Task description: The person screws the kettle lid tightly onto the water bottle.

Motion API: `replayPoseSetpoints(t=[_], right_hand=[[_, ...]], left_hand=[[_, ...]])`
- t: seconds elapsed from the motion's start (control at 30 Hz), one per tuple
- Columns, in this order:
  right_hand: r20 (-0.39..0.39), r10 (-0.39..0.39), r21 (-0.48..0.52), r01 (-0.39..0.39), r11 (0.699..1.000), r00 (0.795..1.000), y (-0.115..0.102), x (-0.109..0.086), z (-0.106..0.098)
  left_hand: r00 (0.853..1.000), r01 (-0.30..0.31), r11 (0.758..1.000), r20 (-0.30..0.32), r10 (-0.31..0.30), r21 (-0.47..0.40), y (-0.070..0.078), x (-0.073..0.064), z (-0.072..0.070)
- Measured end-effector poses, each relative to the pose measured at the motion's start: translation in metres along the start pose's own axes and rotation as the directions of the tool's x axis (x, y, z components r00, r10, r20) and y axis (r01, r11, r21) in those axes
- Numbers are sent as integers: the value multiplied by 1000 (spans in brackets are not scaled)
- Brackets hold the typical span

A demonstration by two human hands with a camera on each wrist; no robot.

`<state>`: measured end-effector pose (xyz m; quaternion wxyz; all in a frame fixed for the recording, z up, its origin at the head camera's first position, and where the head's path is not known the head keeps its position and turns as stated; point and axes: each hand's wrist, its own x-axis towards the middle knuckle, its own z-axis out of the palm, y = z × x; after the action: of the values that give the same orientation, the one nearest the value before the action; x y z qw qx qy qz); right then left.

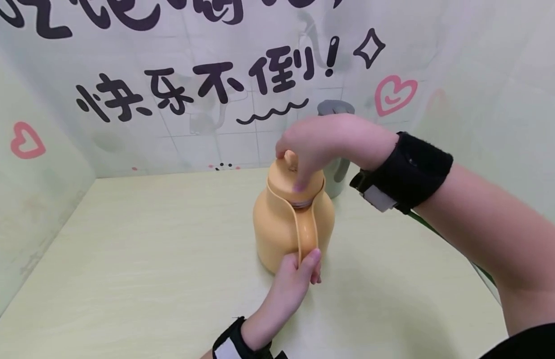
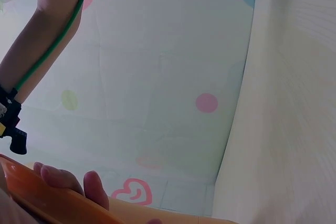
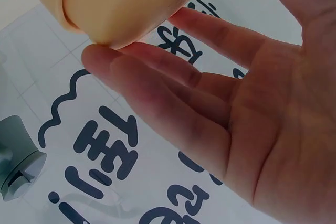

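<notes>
A yellow-orange thermos jug (image 1: 277, 229) stands upright on the table, its handle (image 1: 307, 230) facing me. My left hand (image 1: 289, 284) grips the lower part of that handle, with the thumb laid along it. In the left wrist view, several fingertips (image 2: 94, 190) show past the handle's orange edge. From above, my right hand (image 1: 319, 144) holds the jug's lid (image 1: 281, 178) by its sides. A pale ring shows under the lid's front edge. The right wrist view has the fingertips touching the lid (image 3: 126, 3); whether it is loose, I cannot tell.
Behind the jug, to the right, stands a grey container (image 1: 334, 182), partly hidden by my right hand and wrist. A pale table (image 1: 147, 259) spreads around the jug. Printed curtains (image 1: 201, 149) close off the back and sides.
</notes>
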<state>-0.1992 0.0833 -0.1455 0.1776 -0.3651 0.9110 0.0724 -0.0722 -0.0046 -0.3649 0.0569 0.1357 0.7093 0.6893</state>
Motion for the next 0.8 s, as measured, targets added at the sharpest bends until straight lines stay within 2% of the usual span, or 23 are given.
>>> replayPoseSetpoints(t=[0.2,0.43,0.57,0.8], right_hand=[[15,36,3,-36,999,999,-5,0,-1],[-32,117,62,-115,991,993,-9,-2,2],[-41,179,87,-175,981,983,-12,-2,5],[18,302,123,-302,945,953,-20,0,4]], left_hand=[[1000,1,1000,4,-1,-1,1,0,0],[1000,-13,1000,2,13,3,1,1,-1],[1000,-14,1000,2,14,6,1,0,-2],[1000,-1,1000,2,1,6,1,-1,-1]])
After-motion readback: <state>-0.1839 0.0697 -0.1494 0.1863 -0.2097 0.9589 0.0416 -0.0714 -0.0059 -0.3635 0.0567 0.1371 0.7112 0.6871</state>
